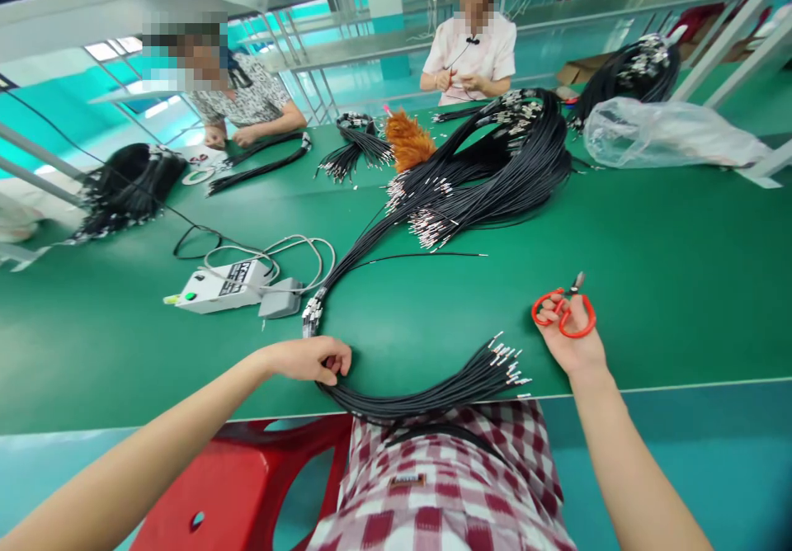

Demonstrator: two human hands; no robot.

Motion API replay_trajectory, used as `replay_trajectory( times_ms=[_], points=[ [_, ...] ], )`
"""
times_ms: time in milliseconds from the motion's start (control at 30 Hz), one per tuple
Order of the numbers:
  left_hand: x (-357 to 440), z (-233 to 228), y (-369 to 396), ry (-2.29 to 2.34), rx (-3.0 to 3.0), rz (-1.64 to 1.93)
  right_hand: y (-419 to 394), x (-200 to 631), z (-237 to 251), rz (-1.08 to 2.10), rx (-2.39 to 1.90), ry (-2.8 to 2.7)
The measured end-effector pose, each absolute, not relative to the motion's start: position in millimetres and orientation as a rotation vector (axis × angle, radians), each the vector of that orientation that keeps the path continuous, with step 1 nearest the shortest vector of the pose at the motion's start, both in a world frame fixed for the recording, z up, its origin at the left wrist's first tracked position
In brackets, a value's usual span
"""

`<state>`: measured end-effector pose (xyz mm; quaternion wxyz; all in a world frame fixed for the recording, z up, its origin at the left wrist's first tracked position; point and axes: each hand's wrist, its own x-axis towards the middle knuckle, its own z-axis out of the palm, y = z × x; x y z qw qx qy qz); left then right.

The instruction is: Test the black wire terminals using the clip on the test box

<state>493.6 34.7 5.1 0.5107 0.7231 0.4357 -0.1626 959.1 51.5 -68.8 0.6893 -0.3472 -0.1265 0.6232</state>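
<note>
My left hand [313,359] lies across a bundle of black cables [408,405] at the table's near edge, its fingers curled closed over them. Part of the bundle is hidden under that hand. From there the cables curve right, and their white-and-red tipped ends fan out. Silvery connectors [313,310] sit just beyond my left hand. On the right, my right hand [572,341] is palm up with its fingers through the loops of red-handled scissors [578,317]. The short metal blades point away from me, apart from the cables.
A large heap of black cables [525,176] lies across the middle, beside an orange-brown fluffy duster [408,140]. A white box with cords [226,285] stands left. Two people sit opposite, handling small items. Clear plastic bag [668,134] lies far right; a red stool [210,493] is below left.
</note>
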Motion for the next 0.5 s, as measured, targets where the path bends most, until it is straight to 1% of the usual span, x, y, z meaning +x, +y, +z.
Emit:
replay_trajectory(
  times_ms=[200,400,500],
  points=[
    [505,15,29,1.062,1.922,-0.427,52,959,-68,1.432,-0.717,-0.189],
    [493,53,36,1.09,1.786,-0.171,52,959,-68,1.45,-0.708,-0.177],
    [509,62,33,1.043,1.745,-0.149,51,958,-67,1.438,-0.734,-0.194]
  ],
)
